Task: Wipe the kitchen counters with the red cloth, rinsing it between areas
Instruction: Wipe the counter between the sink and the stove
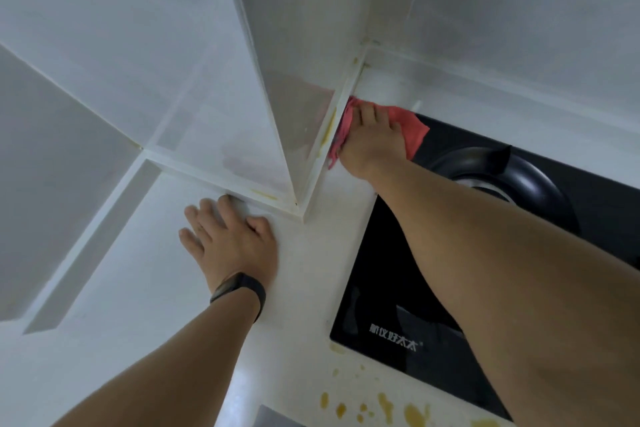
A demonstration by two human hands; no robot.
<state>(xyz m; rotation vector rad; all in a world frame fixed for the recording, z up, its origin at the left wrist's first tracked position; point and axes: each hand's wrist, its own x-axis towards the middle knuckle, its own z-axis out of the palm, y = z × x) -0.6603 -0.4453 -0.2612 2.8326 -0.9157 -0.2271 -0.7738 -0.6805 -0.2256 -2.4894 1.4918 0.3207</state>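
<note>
The red cloth (414, 128) lies flat on the white counter (304, 288) in the back corner, between the tiled wall column and the black cooktop. My right hand (372, 142) presses down on it with spread fingers, the cloth showing on both sides of the hand. My left hand (228, 239), with a dark band on the wrist, rests flat on the counter at the foot of the column, its fingers straight and touching the ledge.
A black glass cooktop (388, 288) with a dark ring burner (516, 173) fills the right side. Yellow-brown drips (384, 406) spot the counter's near edge. The white tiled column (277, 97) juts out between my hands, with yellow stains along its base.
</note>
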